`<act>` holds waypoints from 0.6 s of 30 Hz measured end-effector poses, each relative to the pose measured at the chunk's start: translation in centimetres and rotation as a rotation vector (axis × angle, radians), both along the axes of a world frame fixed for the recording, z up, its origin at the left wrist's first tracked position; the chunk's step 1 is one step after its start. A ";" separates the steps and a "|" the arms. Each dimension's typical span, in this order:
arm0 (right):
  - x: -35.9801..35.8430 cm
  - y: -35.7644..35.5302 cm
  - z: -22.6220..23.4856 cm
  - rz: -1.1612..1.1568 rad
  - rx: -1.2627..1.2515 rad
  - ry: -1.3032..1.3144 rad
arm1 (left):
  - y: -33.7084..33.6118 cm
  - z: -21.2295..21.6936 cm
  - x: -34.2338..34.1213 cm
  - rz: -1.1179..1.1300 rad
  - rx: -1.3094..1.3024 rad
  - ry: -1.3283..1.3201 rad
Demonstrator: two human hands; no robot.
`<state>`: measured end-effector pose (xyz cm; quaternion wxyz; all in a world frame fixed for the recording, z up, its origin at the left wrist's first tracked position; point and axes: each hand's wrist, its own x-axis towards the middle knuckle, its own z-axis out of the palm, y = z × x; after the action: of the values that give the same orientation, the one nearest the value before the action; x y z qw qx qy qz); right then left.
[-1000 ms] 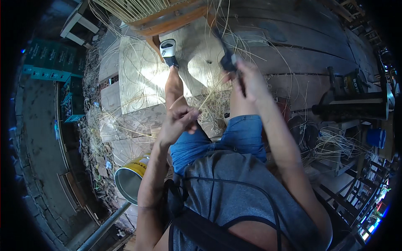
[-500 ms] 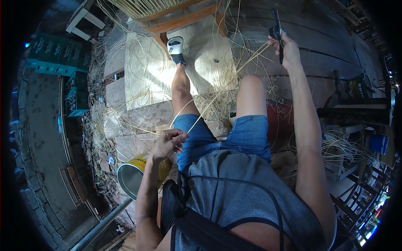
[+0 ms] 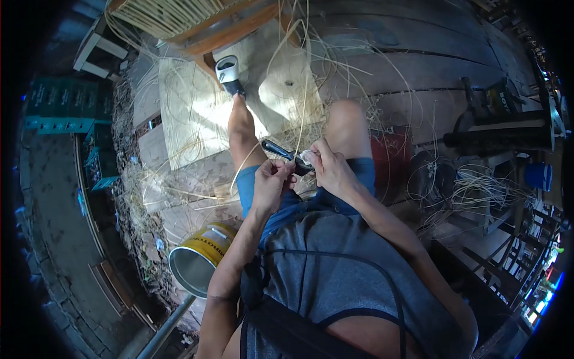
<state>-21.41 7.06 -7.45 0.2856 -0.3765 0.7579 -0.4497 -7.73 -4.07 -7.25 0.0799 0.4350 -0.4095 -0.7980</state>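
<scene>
My left hand (image 3: 274, 182) is closed in a pinch on a thin pale cane strand (image 3: 302, 116), which rises from the fingertips toward the chair. Close beside it, my right hand (image 3: 335, 170) is closed around a black-handled tool (image 3: 276, 149). Part of that tool passes behind the left fingers, so its exact kind is hard to make out. A small whitish piece (image 3: 308, 157) shows at the right fingertips. Both hands are above my lap, nearly touching. At the top stands a wooden chair (image 3: 230, 30) with a woven cane surface (image 3: 167, 15).
A yellow bucket (image 3: 215, 239) lies tipped at my left, by a metal pole (image 3: 167, 326). A pale board (image 3: 179, 131) lies under my foot. Loose cane coils (image 3: 484, 191) sit at the right, near a blue container (image 3: 538, 176). Green crates (image 3: 72, 102) stand far left.
My right hand has come down from the upper right to beside the left hand, bringing the black-handled tool. The left hand has moved up and right. The strand no longer stretches between them.
</scene>
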 end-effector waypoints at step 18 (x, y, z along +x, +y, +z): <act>-0.1 -2.1 2.5 0.349 0.182 -0.201 | -0.2 2.8 4.5 -0.236 -0.112 -0.111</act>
<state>-21.55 4.99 -4.92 0.4662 -0.4279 0.6863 -0.3584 -3.21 -4.26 -4.41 -0.0132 0.4221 -0.5056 -0.7524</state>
